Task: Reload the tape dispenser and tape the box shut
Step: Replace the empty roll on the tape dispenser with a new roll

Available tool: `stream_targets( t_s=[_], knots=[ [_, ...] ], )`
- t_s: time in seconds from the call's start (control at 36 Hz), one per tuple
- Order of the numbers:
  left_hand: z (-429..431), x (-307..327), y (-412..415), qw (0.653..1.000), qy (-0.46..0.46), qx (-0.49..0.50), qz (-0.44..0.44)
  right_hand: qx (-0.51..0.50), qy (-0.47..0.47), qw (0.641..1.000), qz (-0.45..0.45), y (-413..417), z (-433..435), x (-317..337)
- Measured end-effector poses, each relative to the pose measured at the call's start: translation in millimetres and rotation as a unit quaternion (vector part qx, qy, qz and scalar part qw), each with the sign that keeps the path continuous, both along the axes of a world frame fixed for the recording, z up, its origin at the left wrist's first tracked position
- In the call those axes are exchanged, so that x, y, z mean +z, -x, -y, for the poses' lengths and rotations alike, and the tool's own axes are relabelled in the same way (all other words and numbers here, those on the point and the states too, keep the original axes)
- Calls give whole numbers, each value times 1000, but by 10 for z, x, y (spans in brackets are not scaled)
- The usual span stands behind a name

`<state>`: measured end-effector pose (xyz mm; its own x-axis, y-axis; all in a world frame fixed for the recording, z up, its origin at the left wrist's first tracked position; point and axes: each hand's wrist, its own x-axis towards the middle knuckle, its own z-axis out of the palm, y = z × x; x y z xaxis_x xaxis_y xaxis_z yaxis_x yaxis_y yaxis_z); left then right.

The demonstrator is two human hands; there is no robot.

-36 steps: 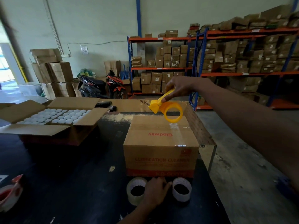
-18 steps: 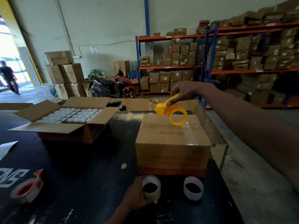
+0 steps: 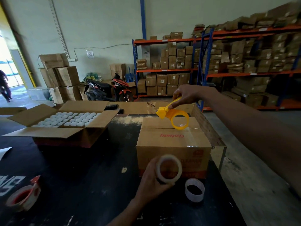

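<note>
The right hand (image 3: 187, 95) grips the yellow tape dispenser (image 3: 173, 117) over the closed box (image 3: 172, 144) — the left hand (image 3: 153, 181) clasps a tape roll (image 3: 170, 168) above the tabletop (image 3: 81, 176).

There are two hands: the left hand (image 3: 152, 181) and the right hand (image 3: 187, 95). There are two tape dispensers: a yellow tape dispenser (image 3: 174, 117) and a red tape dispenser (image 3: 24, 194). One clear tape roll (image 3: 169, 168). One empty tape core (image 3: 194, 190). Two boxes on the table: one closed box (image 3: 172, 142), one open box (image 3: 61, 123). One motorbike (image 3: 107, 89).
</note>
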<state>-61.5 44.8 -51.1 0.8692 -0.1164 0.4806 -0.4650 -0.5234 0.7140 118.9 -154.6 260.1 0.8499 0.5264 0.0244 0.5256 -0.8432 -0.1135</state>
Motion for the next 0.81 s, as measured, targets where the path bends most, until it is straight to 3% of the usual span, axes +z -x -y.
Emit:
stream_targets(
  t_s=[0.14,0.25,0.5,0.81],
  knots=[
    [405,680,-254,991,25,35,129,-5,-15,1000,-8,49,27,6],
    [601,1036,-364,981,52,64,176,-7,-20,1000,-12,139,56,29],
    [755,1212,-560,972,65,100,203,3,-47,999,-21,347,161,79],
    [745,1220,-632,967,96,120,205,-1,-118,988,-100,427,232,97]
  ],
)
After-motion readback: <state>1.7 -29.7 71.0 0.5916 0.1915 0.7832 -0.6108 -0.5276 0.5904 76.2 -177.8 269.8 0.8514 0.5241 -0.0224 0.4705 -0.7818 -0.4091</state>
